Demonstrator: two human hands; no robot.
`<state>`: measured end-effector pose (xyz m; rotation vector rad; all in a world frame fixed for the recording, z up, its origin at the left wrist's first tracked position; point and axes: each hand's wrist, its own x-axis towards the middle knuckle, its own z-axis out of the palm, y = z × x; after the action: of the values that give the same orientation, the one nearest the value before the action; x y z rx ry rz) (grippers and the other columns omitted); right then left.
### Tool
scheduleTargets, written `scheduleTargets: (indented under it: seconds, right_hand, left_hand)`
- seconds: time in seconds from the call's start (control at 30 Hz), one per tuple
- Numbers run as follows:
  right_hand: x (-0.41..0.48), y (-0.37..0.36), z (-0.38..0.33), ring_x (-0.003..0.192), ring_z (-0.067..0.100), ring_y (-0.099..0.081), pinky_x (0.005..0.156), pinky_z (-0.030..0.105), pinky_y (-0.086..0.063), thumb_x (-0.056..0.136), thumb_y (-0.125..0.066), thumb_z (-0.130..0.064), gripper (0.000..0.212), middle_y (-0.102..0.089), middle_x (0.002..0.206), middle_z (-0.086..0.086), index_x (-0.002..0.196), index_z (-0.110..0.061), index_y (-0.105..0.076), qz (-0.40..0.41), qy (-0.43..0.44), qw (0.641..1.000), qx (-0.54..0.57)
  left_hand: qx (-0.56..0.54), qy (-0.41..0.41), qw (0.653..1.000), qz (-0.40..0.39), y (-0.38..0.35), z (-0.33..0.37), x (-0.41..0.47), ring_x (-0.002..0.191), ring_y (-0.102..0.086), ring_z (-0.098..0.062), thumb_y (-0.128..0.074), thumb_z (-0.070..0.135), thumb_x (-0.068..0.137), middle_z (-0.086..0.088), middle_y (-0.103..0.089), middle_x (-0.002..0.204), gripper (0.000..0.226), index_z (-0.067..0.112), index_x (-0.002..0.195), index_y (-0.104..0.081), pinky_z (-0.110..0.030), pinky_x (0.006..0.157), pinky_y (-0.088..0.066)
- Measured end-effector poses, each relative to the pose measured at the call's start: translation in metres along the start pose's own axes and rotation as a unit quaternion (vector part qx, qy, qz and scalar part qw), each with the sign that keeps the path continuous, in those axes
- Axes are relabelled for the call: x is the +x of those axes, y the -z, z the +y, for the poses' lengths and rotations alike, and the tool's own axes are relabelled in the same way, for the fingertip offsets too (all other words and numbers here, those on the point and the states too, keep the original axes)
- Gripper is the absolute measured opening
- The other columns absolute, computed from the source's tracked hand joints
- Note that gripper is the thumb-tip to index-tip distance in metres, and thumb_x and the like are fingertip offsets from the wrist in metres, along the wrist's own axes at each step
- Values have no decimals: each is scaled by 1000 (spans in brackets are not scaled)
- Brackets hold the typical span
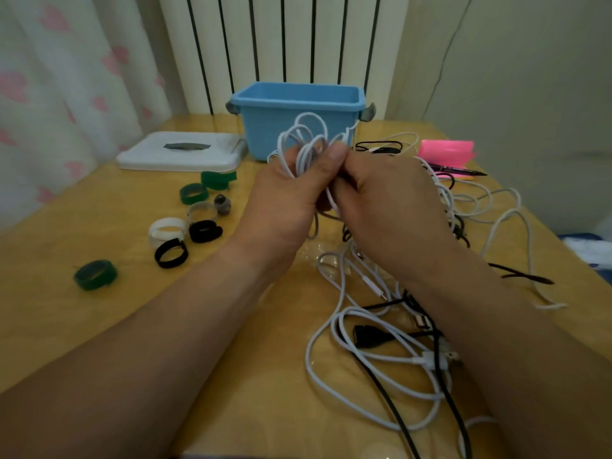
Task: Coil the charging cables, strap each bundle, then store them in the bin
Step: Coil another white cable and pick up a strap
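Above mid-table, just in front of the blue bin (pixel 265 127): one white cable (pixel 308 144), partly coiled, raised clear of the table (pixel 99 326).

- Grip: your left hand (pixel 284 197) is curled round the gathered loops. Your right hand (pixel 387 200) is closed on the same bunch, thumb pressed over the top.
- Likely reason: two grips at the waist stop the loops springing apart while more length is taken in.
- Orientation: the loops fan upward and away from you, toward the bin. The bundle's long axis is roughly upright, and its tail drops between your wrists to the table.
- Stock to your right and near side: loose cables (pixel 367 337), white and black, tangled flat.
- Stock to your left: straps (pixel 205 230), rolled into rings in green, white and black, laid apart, probably for easy picking.
- Bin: open, upright, contents not visible.
- No strapped bundle shows yet.
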<state>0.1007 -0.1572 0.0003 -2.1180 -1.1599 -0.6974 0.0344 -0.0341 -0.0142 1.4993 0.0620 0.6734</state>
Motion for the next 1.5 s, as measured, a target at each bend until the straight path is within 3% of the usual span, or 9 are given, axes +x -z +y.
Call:
scheduleTargets:
  seconds: [0.13, 0.27, 0.43, 0.57, 0.8, 1.03, 1.2, 1.33, 1.5]
  right_hand:
    - [0, -4, 5, 74, 25, -63, 64, 40, -48, 109, -47, -39, 26, -70, 84, 1, 103, -21, -66, -70, -38, 997, -18]
    - [1, 2, 26, 78, 18, -63, 70, 40, -49, 110, -49, -38, 26, -68, 82, -6, 94, -23, -63, -128, -64, 990, 15]
    - [-1, -5, 12, 73, 23, -61, 63, 40, -45, 110, -48, -32, 19, -68, 81, -1, 103, -20, -61, -57, -41, 996, 50]
    - [0, -8, 5, 70, 23, -52, 54, 35, -30, 108, -46, -29, 17, -57, 77, -5, 94, -25, -55, -111, -18, 994, 7]
    - [-3, -7, 9, 78, 25, -59, 64, 36, -33, 107, -51, -33, 14, -61, 82, -6, 107, -22, -60, -150, 4, 989, 6]
    - [2, 11, 33, 90, 24, -66, 76, 40, -51, 103, -57, -38, 16, -71, 93, -5, 99, -28, -69, -169, -44, 980, -93]
    - [5, 18, 40, 82, 25, -64, 82, 42, -47, 102, -64, -44, 18, -71, 82, -6, 94, -31, -74, -109, -60, 985, -123]
    - [6, 19, 44, 83, 26, -65, 90, 46, -47, 102, -63, -49, 24, -70, 79, -7, 91, -30, -74, -69, -45, 987, -141]
    - [5, 14, 34, 75, 28, -65, 86, 46, -47, 103, -54, -51, 36, -68, 72, -2, 90, -23, -73, -10, -18, 998, -64]
  left_hand:
    - [19, -42, 996, 70, 5, 6, 3, 78, -70, -12, -66, 25, 108, -6, -76, 87, 18, 8, 104, -73, -26, 70, -57]
    - [-8, -39, 991, 131, 24, 12, 11, 75, -64, -16, -62, 28, 110, -4, -80, 94, 18, 17, 99, -71, -31, 68, -52]
    - [9, -18, 998, 53, 11, 10, 2, 90, -70, -26, -62, 29, 110, -7, -81, 113, 22, 32, 97, -80, -40, 84, -59]
    - [34, -27, 999, -19, 4, 11, -1, 113, -75, -19, -66, 24, 106, -12, -79, 119, 11, 22, 115, -73, -32, 94, -62]
    - [49, -19, 999, 10, 13, 12, 4, 101, -76, -14, -60, 17, 110, -10, -81, 105, 15, 10, 106, -73, -24, 84, -59]
    - [-199, 14, 972, 126, 48, 27, 21, 63, -54, -14, -57, 40, 111, 0, -52, 70, 31, 14, 94, -57, -36, 69, -59]
    - [-12, -32, 995, 91, 51, 23, 19, 56, -45, -10, -65, 24, 108, 6, -46, 64, 14, 16, 99, -59, -29, 53, -42]
    - [179, -76, 969, 152, 52, 28, 14, 58, -52, -5, -59, 31, 111, 5, -57, 73, 18, 16, 102, -65, -22, 52, -44]
    - [338, -28, 939, -62, 26, 14, 1, 75, -63, 1, -61, 45, 107, 10, -66, 85, 23, 24, 109, -71, -17, 67, -49]
